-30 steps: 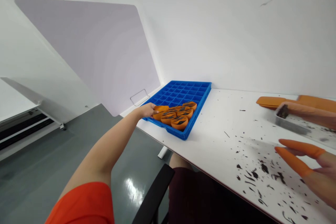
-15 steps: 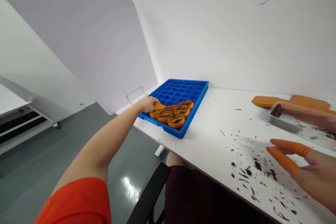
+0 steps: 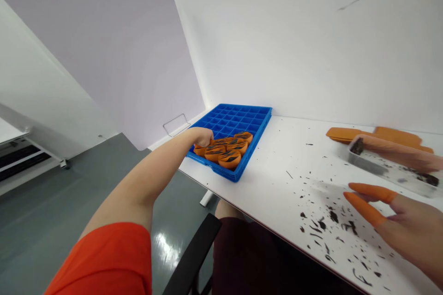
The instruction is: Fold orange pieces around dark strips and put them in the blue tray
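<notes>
Several orange cups with dark strips in them [image 3: 230, 159] sit in the near end of a blue divided tray [image 3: 242, 173]. My left hand [image 3: 203, 137] reaches over the tray's left part, touching the orange pieces there. Its fingertips are hidden, so whether it holds one cannot be made out. On the right, my right hand [image 3: 391, 214] hovers over the table with orange covers on thumb and forefinger, which are held apart with nothing between them. Below and beside it, dark scraps [image 3: 321, 225] lie scattered.
A clear plastic box with dark bits [image 3: 372, 168] stands at the right, with an orange-pink piece along its back. Behind it lie flat orange pieces [image 3: 339, 134]. A grey panel [image 3: 114, 55] leans at the left; a black chair arm [image 3: 194, 258] is below the white table's [image 3: 277, 193] edge.
My left hand has moved slightly right and down over the orange cups, and its fingers are now more hidden. My right hand keeps the same spread pose. The view has shifted slightly.
</notes>
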Tool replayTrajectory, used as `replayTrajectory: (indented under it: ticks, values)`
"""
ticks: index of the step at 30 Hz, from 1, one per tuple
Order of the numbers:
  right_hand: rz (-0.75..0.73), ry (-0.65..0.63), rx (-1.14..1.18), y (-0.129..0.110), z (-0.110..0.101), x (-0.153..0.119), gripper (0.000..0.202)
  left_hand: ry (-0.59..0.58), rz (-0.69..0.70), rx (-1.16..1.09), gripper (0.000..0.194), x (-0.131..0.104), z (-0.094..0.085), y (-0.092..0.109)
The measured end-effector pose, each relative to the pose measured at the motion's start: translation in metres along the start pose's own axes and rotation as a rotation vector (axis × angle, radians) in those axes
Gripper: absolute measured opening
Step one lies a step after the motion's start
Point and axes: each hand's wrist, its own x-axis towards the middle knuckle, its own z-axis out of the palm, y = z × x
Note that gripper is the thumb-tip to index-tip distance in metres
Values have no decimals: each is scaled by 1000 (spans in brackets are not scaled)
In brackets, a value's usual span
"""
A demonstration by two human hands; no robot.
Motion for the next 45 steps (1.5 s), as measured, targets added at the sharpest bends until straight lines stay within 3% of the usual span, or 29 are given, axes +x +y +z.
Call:
replayTrajectory:
  ticks: [10,17,29,37,40,45]
  values:
    - [58,-15,-27,-3,0,0,68,162,65,-321,29,-27,13,-24]
    - [33,0,-45,6,3,6,66,138,79,-478,30,-30,20,-29]
    - [-100,82,-115,31,11,14,63,62,58,-396,28,-24,22,-30]
    - [-78,34,-130,20,8,12,65,15,79,-461,32,-16,40,-27]
    - [-97,48,-129,16,6,10,63,35,70,-502,34,-20,44,-27]
    - [-120,44,-140,22,10,13,62,144,90,-454,37,-36,32,-26]
